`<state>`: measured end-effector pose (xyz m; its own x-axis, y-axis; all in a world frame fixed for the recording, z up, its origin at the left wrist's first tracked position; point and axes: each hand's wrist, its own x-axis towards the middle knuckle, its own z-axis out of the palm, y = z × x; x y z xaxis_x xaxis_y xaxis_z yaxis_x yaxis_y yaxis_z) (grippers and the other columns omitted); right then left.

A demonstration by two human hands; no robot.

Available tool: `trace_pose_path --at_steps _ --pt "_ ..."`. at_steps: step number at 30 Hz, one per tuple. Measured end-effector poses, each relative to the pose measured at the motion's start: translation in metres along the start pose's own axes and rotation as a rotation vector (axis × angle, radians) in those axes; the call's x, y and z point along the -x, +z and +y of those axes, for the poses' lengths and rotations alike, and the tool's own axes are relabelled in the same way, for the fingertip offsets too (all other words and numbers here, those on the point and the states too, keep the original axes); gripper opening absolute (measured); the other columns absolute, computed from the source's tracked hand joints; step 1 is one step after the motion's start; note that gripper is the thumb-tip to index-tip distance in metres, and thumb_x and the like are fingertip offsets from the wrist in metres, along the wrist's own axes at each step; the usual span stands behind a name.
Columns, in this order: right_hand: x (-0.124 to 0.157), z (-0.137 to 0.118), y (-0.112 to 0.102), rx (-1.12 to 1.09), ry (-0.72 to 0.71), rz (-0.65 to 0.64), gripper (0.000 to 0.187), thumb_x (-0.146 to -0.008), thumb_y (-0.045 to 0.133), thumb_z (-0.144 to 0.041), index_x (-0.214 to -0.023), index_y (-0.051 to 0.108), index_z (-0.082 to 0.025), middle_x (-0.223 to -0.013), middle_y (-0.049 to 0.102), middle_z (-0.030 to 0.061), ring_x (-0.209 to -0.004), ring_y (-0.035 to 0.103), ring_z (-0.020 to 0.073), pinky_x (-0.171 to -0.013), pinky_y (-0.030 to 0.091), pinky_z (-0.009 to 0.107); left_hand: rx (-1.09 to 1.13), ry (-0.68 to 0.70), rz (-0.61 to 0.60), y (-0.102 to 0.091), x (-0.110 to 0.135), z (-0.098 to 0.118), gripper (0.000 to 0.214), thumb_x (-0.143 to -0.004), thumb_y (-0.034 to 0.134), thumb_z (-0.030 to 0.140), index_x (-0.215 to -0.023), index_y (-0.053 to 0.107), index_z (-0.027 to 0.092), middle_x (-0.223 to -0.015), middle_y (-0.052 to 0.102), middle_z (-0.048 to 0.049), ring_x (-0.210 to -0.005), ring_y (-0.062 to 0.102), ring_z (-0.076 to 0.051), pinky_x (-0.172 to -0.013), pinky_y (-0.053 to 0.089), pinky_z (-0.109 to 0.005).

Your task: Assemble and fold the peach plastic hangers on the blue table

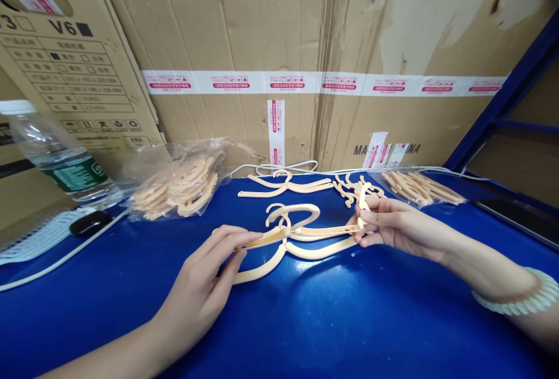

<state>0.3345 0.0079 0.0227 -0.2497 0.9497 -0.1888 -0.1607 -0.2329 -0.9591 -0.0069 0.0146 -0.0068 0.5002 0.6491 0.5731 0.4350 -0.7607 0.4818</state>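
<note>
My left hand (205, 286) pinches the left end of a cream plastic hanger (301, 232) just above the blue table (305, 321). My right hand (393, 225) grips the same hanger's right end, fingers closed round it. A second cream hanger (279, 254) lies on the table right beneath the held one, touching or nearly touching it. Both hanger hooks curl up between my hands.
Another finished hanger (286, 186) and loose hook pieces (356, 188) lie farther back. A clear bag of hooks (179, 184) sits at the left, a bag of straight arms (421, 188) at the right. Water bottle (56, 155), black object (89, 223), white cable (61, 259), cardboard boxes (305, 47) behind.
</note>
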Motion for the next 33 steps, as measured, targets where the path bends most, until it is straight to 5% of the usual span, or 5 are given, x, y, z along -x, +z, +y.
trace_pose_path --at_steps 11,19,25,30,33 --pt "0.0 0.009 0.015 0.231 -0.241 0.131 0.047 -0.067 0.084 -0.055 -0.074 0.055 -0.018 -0.065 0.068 0.0026 -0.058 0.065 0.0138 -0.053 0.053 0.023 0.001 -0.025 -0.038 0.0 0.0 -0.001 0.03 -0.101 0.042 0.014 -0.121 0.057 0.029 -0.114 0.061 0.0 -0.105 0.058 -0.015 -0.092 0.042 -0.026" --pt "0.0 0.009 0.019 0.309 -0.372 0.204 0.044 -0.072 0.08 -0.056 -0.074 0.054 -0.02 -0.061 0.065 0.0012 -0.052 0.062 0.0149 -0.049 0.052 0.027 -0.014 -0.061 -0.025 0.0 0.0 0.003 0.028 -0.1 0.044 0.019 -0.123 0.056 0.03 -0.115 0.062 -0.0022 -0.105 0.062 -0.017 -0.09 0.049 -0.026" --pt "0.002 0.009 0.017 0.261 -0.407 0.19 0.033 -0.079 0.078 -0.046 -0.083 0.057 -0.021 -0.062 0.066 0.0003 -0.057 0.065 0.016 -0.056 0.055 0.027 -0.065 -0.077 0.015 0.001 0.0 0.003 0.025 -0.096 0.051 0.022 -0.12 0.057 0.027 -0.111 0.062 -0.0054 -0.095 0.066 -0.019 -0.064 0.054 -0.02" --pt "0.004 0.0 0.012 0.091 -0.421 0.246 0.029 -0.08 0.078 -0.038 -0.103 0.064 -0.026 -0.096 0.067 0.002 -0.064 0.059 0.0124 -0.052 0.052 0.022 -0.075 -0.106 0.026 -0.002 0.001 0.001 0.021 -0.098 0.047 0.022 -0.114 0.061 0.027 -0.102 0.055 -0.0032 -0.075 0.062 -0.013 -0.056 0.05 -0.021" --pt "0.004 -0.01 -0.003 0.142 -0.421 0.324 0.027 -0.075 0.079 -0.04 -0.092 0.069 -0.023 -0.08 0.062 0.0002 -0.056 0.05 0.0088 -0.045 0.044 0.018 -0.109 -0.073 -0.053 -0.006 0.002 0.007 0.024 -0.1 0.042 0.02 -0.116 0.059 0.026 -0.106 0.055 -0.0041 -0.081 0.062 -0.015 -0.064 0.051 -0.024"
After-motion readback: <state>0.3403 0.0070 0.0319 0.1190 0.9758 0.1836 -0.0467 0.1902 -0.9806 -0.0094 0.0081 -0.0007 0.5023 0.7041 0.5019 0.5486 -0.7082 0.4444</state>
